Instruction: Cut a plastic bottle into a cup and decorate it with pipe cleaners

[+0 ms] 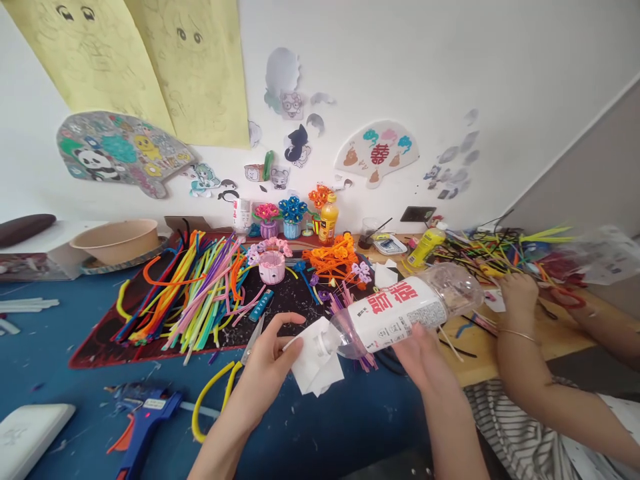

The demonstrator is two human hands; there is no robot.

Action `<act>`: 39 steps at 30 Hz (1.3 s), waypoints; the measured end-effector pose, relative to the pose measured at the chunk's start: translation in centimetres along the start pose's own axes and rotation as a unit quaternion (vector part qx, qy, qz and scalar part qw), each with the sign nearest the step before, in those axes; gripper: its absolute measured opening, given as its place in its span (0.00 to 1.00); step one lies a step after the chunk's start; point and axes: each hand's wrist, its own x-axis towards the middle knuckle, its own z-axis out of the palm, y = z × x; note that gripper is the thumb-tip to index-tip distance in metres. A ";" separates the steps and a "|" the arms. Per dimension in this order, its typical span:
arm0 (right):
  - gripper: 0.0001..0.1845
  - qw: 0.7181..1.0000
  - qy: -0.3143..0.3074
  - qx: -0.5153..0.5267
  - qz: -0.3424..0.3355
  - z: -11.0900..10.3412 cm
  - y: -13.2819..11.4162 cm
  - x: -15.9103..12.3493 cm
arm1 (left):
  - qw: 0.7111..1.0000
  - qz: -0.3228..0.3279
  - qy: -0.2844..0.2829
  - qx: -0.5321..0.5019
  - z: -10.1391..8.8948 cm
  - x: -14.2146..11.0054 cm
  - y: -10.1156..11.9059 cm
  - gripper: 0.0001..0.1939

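The plastic bottle [395, 317], clear with a white label and red print, was held above the desk [280, 440] near its front edge, neck to the left and base tilted up toward the desk's back right corner. The right hand [423, 357] was wrapped around it from below, a digit on the label and the other fingertips hidden behind. The left hand [275, 353] pinched the left edge of the white paper [317, 373], its index finger arched above; the paper lay at the bottle's neck, though whether it went round the neck or only lay behind it could not be told. Handling these well, in my judgement, called for a firm right grip near the label's middle, since thin plastic would probably dent under a hard squeeze, and for a light pinch on the paper, which could tear or crease. Square alignment of paper and neck also looked worth minding. The scissors [200, 413] lay close by the left wrist, and the glue gun [150, 417], a small red light showing, lay toward the desk's front left corner; both deserved a wide berth. A co-worker's hand [520, 293] was beyond the bottle's base, toward the desk's right edge, so the elbow there needed care.
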 end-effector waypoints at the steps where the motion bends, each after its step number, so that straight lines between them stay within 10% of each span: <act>1: 0.44 1.000 -0.005 -0.003 -0.001 0.1 -0.2 0.2 | 1.000 -0.006 -0.005 -0.003 0.0 0.0 0.1 0.24; 39: 0.35 0.988 -0.066 -0.140 0.000 1.2 -4.8 3.4 | 1.000 0.004 -0.022 0.010 -0.4 1.6 -0.6 0.30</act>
